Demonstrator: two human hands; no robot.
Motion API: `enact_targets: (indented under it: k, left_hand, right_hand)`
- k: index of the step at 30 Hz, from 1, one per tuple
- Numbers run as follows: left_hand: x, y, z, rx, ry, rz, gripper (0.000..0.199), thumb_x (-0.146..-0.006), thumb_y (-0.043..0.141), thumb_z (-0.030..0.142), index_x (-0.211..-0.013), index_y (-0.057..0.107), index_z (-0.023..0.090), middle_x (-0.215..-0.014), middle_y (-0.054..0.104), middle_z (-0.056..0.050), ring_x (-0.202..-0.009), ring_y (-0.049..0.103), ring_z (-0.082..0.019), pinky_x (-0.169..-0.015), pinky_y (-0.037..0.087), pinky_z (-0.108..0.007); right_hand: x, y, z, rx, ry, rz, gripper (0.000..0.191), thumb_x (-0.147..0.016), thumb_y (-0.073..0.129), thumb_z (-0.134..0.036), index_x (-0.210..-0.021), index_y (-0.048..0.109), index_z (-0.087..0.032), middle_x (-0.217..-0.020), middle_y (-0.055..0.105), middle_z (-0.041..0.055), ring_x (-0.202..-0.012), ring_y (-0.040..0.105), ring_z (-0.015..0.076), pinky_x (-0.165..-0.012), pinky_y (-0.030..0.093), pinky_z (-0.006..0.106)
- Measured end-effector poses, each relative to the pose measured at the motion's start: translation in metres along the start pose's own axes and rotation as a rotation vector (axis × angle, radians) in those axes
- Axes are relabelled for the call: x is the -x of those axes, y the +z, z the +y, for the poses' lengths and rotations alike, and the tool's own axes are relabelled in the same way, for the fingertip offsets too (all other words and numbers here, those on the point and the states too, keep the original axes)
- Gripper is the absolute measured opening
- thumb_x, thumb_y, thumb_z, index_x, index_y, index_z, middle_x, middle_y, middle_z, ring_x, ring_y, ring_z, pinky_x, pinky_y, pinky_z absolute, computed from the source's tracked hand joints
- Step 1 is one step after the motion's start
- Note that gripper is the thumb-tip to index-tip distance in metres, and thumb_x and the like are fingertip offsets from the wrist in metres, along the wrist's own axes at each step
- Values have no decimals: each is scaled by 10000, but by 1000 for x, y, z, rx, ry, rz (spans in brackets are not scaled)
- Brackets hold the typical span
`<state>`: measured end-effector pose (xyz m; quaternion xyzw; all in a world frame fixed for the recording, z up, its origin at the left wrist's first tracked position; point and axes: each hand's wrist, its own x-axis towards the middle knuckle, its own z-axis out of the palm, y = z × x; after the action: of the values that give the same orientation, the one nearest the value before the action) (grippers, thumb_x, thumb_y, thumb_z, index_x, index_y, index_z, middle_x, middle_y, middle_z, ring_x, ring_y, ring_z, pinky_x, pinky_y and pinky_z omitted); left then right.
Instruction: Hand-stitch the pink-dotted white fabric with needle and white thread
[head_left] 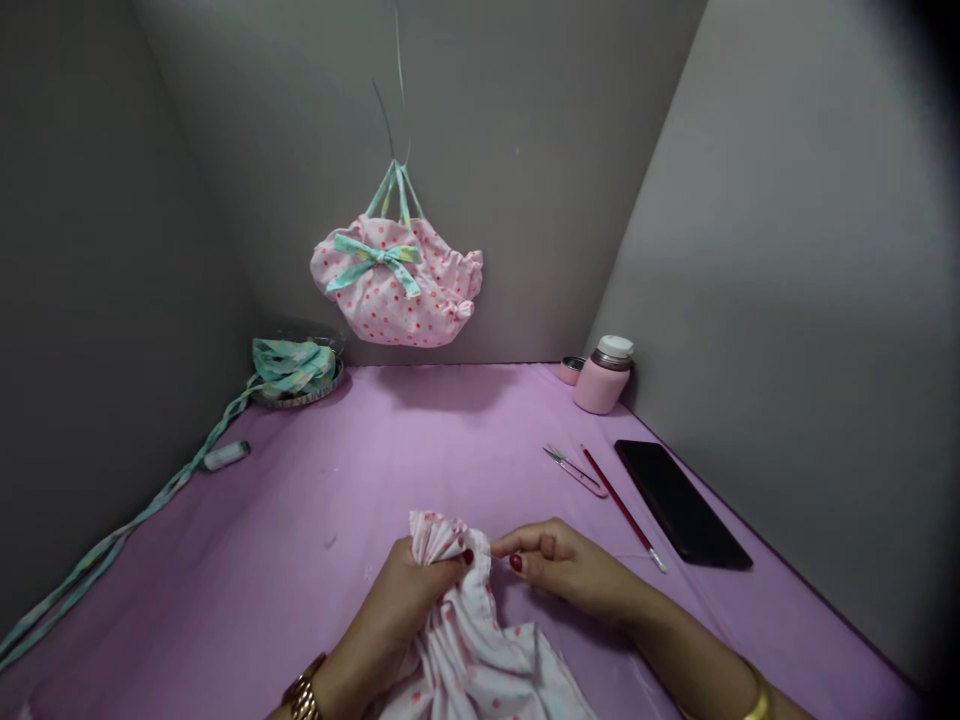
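Near the front of the table, a white-and-pink cloth with red dots (480,655) lies bunched in folds, its upper edge gathered. My left hand (416,590) grips it, thumb pressed on the gathers beside a stitched white edge. Just right of that edge is my right hand (566,570), thumb and forefinger brought together in a pinch at the cloth. Whatever is between those fingertips is too small to make out. A faint thread-like line runs over the table behind my right wrist.
A dotted pink fabric piece with a green bow (397,285) hangs at the back. On the right are thread snips (577,472), a red pencil (622,508), a black phone (679,505) and a pink jar (602,378). Green fabric strips (292,365) trail from a basket, past a small white tube (225,456).
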<state>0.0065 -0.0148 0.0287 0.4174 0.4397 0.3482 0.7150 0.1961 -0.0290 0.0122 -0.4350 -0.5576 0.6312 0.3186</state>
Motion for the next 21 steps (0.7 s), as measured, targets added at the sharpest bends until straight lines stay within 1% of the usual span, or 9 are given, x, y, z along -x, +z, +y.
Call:
enact_targets:
  k: [2, 5, 9, 13, 21]
  left_hand:
    - [0, 0, 2, -10, -6, 6, 71, -639, 624, 162, -685, 606, 111, -582, 582, -12, -553, 516, -132, -558, 390, -247]
    - [0, 0, 3, 4, -10, 1, 82, -632, 641, 170, -682, 607, 115, -573, 578, -9, -546, 514, -131, -552, 392, -245]
    - [2, 3, 5, 50, -30, -13, 89, -621, 658, 184, -647, 592, 129, -543, 563, 1, -527, 506, -127, -545, 400, -241]
    - [4, 6, 7, 75, -31, -18, 85, -616, 648, 169, -610, 566, 144, -527, 568, -3, -537, 512, -131, -540, 406, -230]
    - [1, 1, 0, 70, -42, -41, 79, -620, 649, 167, -630, 577, 137, -527, 531, 17, -505, 489, -126, -558, 411, -262]
  right_hand:
    - [0, -2, 1, -13, 24, -8, 407, -792, 583, -424, -1048, 632, -111, -493, 325, -85, -408, 191, 36, -390, 118, 188]
    - [0, -2, 2, 17, 32, -50, 371, -817, 557, -404, -1032, 628, -110, -478, 306, -90, -398, 196, 38, -385, 120, 191]
    - [0, -2, 1, 70, 13, -15, 307, -824, 554, -362, -986, 629, -113, -509, 340, -80, -404, 208, 34, -385, 121, 188]
    - [2, -4, -4, 61, 11, 7, 294, -825, 547, -362, -963, 624, -113, -539, 358, -72, -407, 214, 31, -382, 122, 186]
    - [0, 3, -2, 95, -11, 13, 232, -810, 541, -287, -925, 633, -107, -622, 447, -33, -463, 255, 42, -430, 170, 186]
